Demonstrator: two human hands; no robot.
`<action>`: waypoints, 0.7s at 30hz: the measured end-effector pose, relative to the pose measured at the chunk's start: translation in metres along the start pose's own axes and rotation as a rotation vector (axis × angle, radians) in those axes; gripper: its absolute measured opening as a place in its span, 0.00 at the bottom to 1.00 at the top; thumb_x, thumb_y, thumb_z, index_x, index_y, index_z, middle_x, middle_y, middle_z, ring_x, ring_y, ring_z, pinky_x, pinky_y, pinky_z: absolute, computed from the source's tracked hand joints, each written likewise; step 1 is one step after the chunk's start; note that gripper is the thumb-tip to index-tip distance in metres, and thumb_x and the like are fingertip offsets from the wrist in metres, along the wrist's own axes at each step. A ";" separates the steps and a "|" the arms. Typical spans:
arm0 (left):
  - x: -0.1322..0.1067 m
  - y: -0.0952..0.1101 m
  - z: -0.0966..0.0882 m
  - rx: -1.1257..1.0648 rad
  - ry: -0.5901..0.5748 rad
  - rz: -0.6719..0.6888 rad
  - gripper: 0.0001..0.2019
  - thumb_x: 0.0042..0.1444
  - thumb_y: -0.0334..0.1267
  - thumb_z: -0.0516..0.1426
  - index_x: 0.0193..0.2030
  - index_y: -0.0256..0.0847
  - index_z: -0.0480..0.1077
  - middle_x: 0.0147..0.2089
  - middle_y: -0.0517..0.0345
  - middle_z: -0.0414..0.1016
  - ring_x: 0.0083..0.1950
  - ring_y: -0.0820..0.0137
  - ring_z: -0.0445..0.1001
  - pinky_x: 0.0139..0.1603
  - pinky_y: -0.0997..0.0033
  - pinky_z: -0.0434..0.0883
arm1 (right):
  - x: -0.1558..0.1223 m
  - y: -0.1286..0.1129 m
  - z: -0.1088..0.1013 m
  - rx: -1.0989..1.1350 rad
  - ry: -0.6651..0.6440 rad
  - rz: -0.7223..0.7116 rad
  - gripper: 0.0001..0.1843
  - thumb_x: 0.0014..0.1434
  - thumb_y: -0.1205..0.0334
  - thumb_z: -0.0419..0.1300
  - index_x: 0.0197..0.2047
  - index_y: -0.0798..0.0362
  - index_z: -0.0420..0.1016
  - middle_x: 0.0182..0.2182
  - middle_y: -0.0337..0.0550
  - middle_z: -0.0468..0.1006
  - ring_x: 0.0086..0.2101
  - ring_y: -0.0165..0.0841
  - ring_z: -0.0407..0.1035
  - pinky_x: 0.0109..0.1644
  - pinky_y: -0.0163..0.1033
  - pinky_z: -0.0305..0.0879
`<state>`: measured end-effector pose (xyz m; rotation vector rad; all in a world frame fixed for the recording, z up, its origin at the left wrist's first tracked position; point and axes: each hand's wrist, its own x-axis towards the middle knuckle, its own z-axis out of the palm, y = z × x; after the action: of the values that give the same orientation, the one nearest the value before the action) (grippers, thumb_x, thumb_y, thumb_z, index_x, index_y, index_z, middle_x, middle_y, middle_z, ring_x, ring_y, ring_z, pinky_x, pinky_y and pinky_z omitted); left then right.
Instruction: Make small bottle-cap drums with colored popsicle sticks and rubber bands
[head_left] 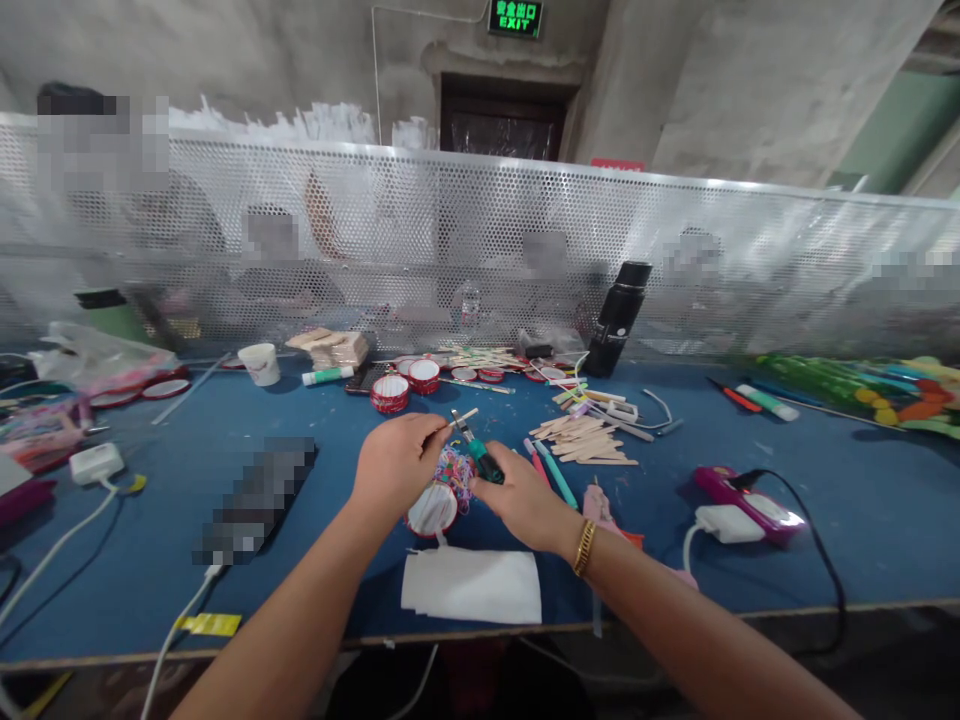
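Note:
My left hand is closed, pinching a thin pale wooden stick by one end. In my right hand is a hand tool with a teal-and-black handle and a metal head; whether it is a knife or pliers I cannot tell. Its metal tip meets the stick. Under my hands lies a bundle of multicoloured thread, beside a round red-rimmed piece with a pale face. Nearer the table's front edge is a folded white cloth or paper.
Loose craft sticks and pens lie to the right, near a black bottle and a purple power strip. Red-rimmed rounds and a paper cup stand behind. A corded phone is left. A perforated metal screen closes the back.

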<state>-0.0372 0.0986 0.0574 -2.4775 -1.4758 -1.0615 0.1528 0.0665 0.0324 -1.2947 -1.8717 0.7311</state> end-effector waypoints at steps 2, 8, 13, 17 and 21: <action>0.000 0.000 0.001 0.025 0.002 0.003 0.14 0.69 0.39 0.54 0.34 0.44 0.78 0.35 0.54 0.83 0.37 0.63 0.77 0.37 0.67 0.62 | 0.001 0.000 0.000 -0.007 0.002 0.002 0.07 0.60 0.58 0.59 0.35 0.49 0.62 0.32 0.36 0.70 0.34 0.35 0.61 0.42 0.41 0.57; -0.001 0.001 0.001 0.098 0.001 0.010 0.14 0.70 0.37 0.53 0.37 0.43 0.78 0.36 0.53 0.82 0.38 0.61 0.77 0.37 0.65 0.61 | 0.001 -0.002 -0.002 0.021 -0.028 -0.008 0.06 0.57 0.63 0.58 0.40 0.50 0.67 0.37 0.39 0.74 0.39 0.36 0.65 0.45 0.41 0.59; 0.000 0.002 0.000 0.148 -0.014 0.023 0.14 0.71 0.36 0.52 0.36 0.42 0.77 0.37 0.51 0.82 0.39 0.59 0.77 0.37 0.64 0.61 | -0.001 -0.005 -0.004 0.048 -0.041 -0.017 0.10 0.57 0.66 0.58 0.44 0.52 0.70 0.40 0.41 0.76 0.41 0.36 0.67 0.48 0.41 0.61; 0.000 0.001 0.000 0.176 -0.030 0.022 0.14 0.71 0.35 0.51 0.37 0.42 0.76 0.36 0.51 0.81 0.38 0.60 0.77 0.37 0.64 0.60 | -0.002 -0.007 -0.004 0.060 -0.038 -0.016 0.09 0.58 0.65 0.58 0.43 0.51 0.71 0.40 0.40 0.77 0.40 0.36 0.67 0.48 0.41 0.62; 0.001 0.000 -0.001 0.190 -0.048 0.024 0.14 0.71 0.35 0.50 0.36 0.43 0.74 0.34 0.52 0.80 0.37 0.60 0.76 0.35 0.65 0.58 | -0.003 -0.008 -0.004 0.056 -0.033 -0.013 0.07 0.58 0.65 0.59 0.42 0.52 0.71 0.40 0.42 0.77 0.41 0.37 0.68 0.49 0.41 0.62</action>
<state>-0.0374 0.0988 0.0581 -2.3976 -1.4800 -0.8208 0.1525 0.0609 0.0400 -1.2413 -1.8712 0.7966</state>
